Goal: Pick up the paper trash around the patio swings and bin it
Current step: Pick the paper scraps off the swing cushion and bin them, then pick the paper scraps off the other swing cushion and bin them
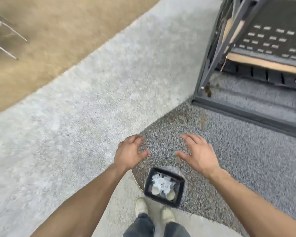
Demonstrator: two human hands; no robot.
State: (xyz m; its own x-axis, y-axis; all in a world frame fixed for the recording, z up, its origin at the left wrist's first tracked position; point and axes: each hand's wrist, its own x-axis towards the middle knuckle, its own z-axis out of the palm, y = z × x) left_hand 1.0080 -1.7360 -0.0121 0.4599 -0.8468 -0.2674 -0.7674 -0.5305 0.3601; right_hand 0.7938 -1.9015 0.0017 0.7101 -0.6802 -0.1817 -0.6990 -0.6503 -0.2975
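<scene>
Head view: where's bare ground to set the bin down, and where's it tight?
Free: the pale concrete strip between the tan ground and the pebbled patch; also the pebbled patch ahead of both open hands. Tight: around the swing frame top right, and by the shoes, where the bin already stands.

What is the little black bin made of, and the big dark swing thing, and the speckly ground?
The bin looks like matte black plastic with thin walls and a clear liner; white crumpled paper lies inside. The swing frame looks like dark grey painted metal, with straight bars and a punched seat. The speckled ground seems to be pebbly aggregate, though blur leaves that unsure.
</scene>
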